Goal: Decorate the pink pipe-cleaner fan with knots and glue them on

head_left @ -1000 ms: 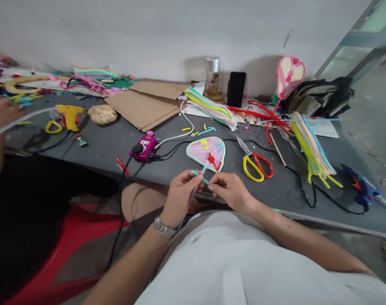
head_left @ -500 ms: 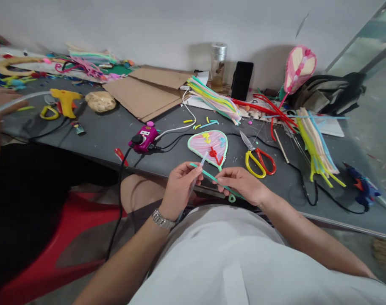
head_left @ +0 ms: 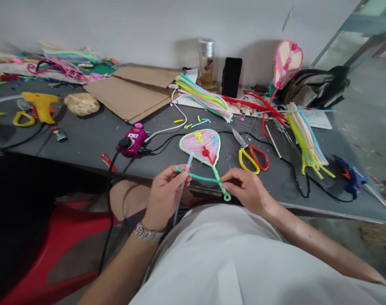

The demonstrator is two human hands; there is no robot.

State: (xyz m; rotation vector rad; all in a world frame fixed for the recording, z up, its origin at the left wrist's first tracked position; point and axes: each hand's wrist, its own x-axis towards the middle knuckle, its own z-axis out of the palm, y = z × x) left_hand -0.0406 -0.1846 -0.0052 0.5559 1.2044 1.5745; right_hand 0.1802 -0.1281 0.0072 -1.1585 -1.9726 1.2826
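Checking the fingers first: your left hand (head_left: 165, 195) is closed around a clear rod (head_left: 189, 161), gripping it near its middle. Your right hand (head_left: 248, 190) pinches a green pipe cleaner (head_left: 199, 177) between thumb and forefinger. The far end of that strand projects just past your left fingers (head_left: 180, 180); you cannot tell from this view whether they grip it as well.

The strand's long axis runs crosswise between your hands, dropping slightly toward the right. The rod's axis runs roughly front to back, tilted, and crosses the strand beside the left fingertips. A green loop (head_left: 226, 195) sits just beyond your right fingers (head_left: 232, 178), nearer the right hand than the left; whether it belongs to the strand or to the fan's stem (head_left: 215, 171) is unclear.

Directly beyond the hands, a pipe-cleaner fan (head_left: 199, 144) lies flat on the table (head_left: 154, 165). Past the right hand lie scissors (head_left: 250, 159); past the left, a purple socket (head_left: 132, 142).
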